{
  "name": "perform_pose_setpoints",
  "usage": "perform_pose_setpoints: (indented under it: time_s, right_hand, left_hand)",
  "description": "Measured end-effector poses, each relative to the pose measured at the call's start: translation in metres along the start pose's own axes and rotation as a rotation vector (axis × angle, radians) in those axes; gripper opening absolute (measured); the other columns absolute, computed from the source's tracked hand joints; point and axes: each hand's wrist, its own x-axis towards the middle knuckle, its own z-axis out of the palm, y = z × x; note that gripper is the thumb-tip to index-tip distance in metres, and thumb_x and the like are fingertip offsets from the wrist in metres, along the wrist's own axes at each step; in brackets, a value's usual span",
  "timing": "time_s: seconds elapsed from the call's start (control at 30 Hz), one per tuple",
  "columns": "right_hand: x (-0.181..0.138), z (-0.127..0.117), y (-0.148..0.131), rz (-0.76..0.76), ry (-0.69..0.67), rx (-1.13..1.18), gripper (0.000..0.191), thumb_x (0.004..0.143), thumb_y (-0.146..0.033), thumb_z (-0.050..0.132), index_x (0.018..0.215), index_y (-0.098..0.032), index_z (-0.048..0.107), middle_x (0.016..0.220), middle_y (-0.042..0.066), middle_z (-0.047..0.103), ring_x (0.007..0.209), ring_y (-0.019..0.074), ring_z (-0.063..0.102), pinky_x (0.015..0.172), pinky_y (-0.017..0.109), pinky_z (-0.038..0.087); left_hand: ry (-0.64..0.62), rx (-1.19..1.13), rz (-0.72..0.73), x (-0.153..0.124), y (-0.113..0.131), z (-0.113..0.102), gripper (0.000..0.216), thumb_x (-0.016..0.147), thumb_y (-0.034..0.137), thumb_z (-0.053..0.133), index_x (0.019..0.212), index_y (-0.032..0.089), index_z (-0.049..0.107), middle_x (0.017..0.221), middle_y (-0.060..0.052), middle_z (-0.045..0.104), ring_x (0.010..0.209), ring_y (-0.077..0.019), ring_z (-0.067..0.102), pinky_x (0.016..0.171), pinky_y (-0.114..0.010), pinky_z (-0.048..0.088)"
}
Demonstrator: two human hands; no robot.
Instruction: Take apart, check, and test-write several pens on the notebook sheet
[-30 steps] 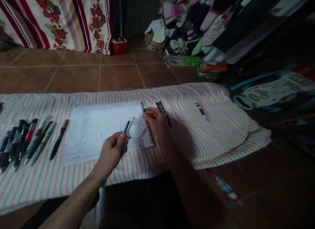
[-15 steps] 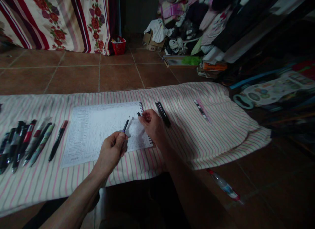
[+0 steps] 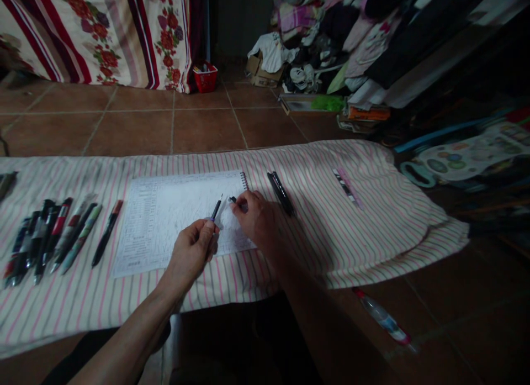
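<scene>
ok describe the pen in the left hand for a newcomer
On the striped cloth lies a white spiral pad. Over it, the left hand holds a slim dark pen, thin tip exposed. Unlike the loose pens left of the pad, it is held.

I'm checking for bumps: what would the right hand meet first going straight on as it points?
Probably the slim pen in the left hand, near its tip, just beyond the small dark piece in the right hand. Depth is unclear; it might pass above the tip, over the paper.
</scene>
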Motion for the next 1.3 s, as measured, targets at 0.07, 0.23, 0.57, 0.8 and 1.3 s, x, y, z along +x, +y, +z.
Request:
perform_pose_setpoints:
  time_s: [0.07, 0.23, 0.57, 0.8, 1.3]
  right_hand:
    - [0.000, -0.002, -0.001, 0.007, 0.019, 0.019, 0.011, 0.082, -0.029, 0.057, 0.079, -0.019, 0.060, 0.085, 0.007, 0.064, 0.073, 0.0178, 0.059, 0.069, 0.029, 0.041]
    - [0.001, -0.009, -0.005, 0.026, 0.083, 0.218, 0.009, 0.083, -0.025, 0.052, 0.083, -0.019, 0.058, 0.082, 0.005, 0.065, 0.064, 0.0144, 0.058, 0.067, 0.028, 0.042]
    - [0.000, -0.007, -0.012, 0.229, -0.157, 0.870, 0.026, 0.081, -0.043, 0.055, 0.079, -0.019, 0.064, 0.069, 0.001, 0.064, 0.047, 0.0081, 0.048, 0.043, 0.022, 0.035]
    - [-0.002, -0.013, -0.020, 0.364, -0.249, 1.139, 0.026, 0.072, -0.042, 0.065, 0.080, -0.018, 0.067, 0.071, 0.001, 0.065, 0.052, 0.0067, 0.050, 0.039, 0.017, 0.030]
    - [-0.005, -0.013, -0.029, 0.379, -0.349, 1.128, 0.027, 0.067, -0.041, 0.070, 0.072, -0.016, 0.062, 0.056, -0.004, 0.057, 0.048, 0.0059, 0.049, 0.042, 0.017, 0.034]
  left_hand:
    - [-0.011, 0.026, 0.010, 0.000, 0.000, -0.002, 0.029, 0.079, 0.043, 0.060, 0.071, 0.016, 0.055, 0.042, 0.008, 0.038, 0.036, -0.0045, 0.032, 0.040, -0.019, 0.023]
    - [0.014, 0.089, 0.013, -0.001, 0.002, -0.002, 0.027, 0.078, 0.042, 0.061, 0.073, 0.015, 0.059, 0.047, 0.005, 0.048, 0.039, -0.0060, 0.041, 0.042, -0.019, 0.030]
    - [0.000, 0.153, 0.036, -0.001, 0.005, -0.003, 0.032, 0.079, 0.047, 0.058, 0.080, 0.015, 0.059, 0.051, 0.004, 0.051, 0.039, -0.0066, 0.042, 0.040, -0.019, 0.030]
    - [-0.033, 0.196, 0.036, -0.001, 0.003, -0.002, 0.032, 0.081, 0.047, 0.055, 0.083, 0.015, 0.059, 0.048, 0.005, 0.047, 0.037, -0.0053, 0.035, 0.037, -0.018, 0.024]
    - [0.006, 0.162, 0.065, 0.001, -0.005, -0.004, 0.036, 0.080, 0.050, 0.058, 0.093, 0.017, 0.060, 0.054, 0.006, 0.048, 0.046, -0.0059, 0.040, 0.043, -0.017, 0.032]
